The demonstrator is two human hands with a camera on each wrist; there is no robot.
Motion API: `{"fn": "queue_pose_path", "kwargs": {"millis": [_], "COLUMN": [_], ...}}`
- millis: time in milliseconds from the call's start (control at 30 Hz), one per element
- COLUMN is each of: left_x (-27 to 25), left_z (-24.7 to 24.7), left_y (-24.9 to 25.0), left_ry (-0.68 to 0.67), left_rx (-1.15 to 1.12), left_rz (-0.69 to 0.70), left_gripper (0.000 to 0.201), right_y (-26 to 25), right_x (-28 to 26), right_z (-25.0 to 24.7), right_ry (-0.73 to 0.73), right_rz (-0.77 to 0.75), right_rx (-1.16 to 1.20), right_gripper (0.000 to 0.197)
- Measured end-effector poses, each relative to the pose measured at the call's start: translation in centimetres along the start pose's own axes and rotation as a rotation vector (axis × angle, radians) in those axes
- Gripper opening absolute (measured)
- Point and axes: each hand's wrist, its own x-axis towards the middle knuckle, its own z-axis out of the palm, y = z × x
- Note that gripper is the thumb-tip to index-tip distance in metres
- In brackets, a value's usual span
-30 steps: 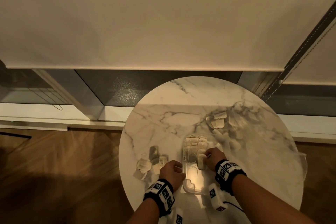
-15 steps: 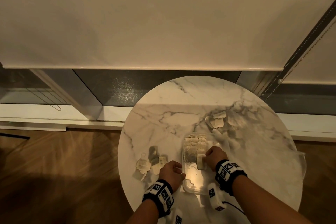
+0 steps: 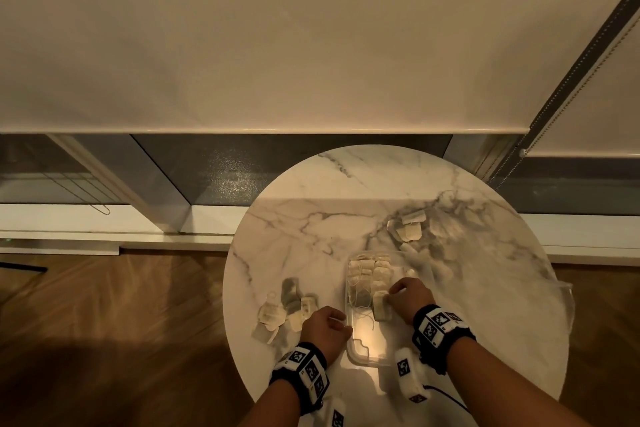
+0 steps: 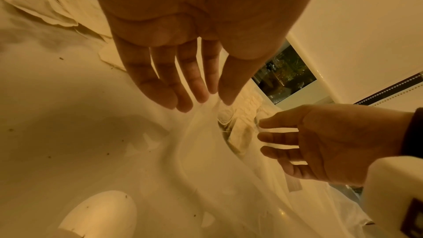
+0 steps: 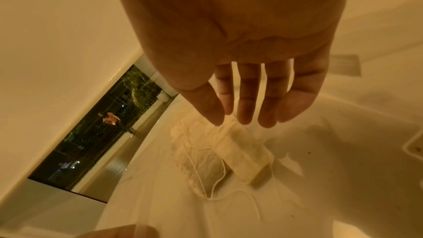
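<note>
Head: L hand [image 3: 325, 324] + R hand [image 3: 412, 298] palm-down

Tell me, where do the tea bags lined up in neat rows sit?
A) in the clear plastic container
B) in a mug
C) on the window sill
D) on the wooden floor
A: the head view shows the rows of tea bags inside the clear plastic container on the round marble table, while loose tea bags lie on the tabletop beside it.

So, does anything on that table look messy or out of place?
Yes: loose white strings trail tangled across the bare end of the clear plastic container, and dark crumbs speckle the round white marble table.
</note>
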Motion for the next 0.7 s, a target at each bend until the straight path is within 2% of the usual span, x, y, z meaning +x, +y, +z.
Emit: {"fn": "queue_pose_path", "kwargs": {"millis": [133, 367, 700], "left_x": [-0.1, 0.0, -0.2], "left_z": [-0.3, -1.6, -5.6], "left_y": [-0.5, -3.1, -6.9], "left_ry": [0.028, 0.078, 0.312], "left_rx": [-0.03, -0.09, -0.07], "left_rz": [0.013, -0.036, -0.066], "left_gripper": [0.013, 0.005, 0.004], "right_y": [0.1, -1.0, -3.2], "right_x": [-0.9, -2.8, -5.5], "right_z": [0.2, 1.0, 3.1], "right_ry": [-0.021, -0.098, -0.135], "right_rz": [-0.013, -0.147, -0.309], "right_rx": [0.095, 0.193, 0.11], "right_gripper": [0.007, 0.005, 0.009]}}
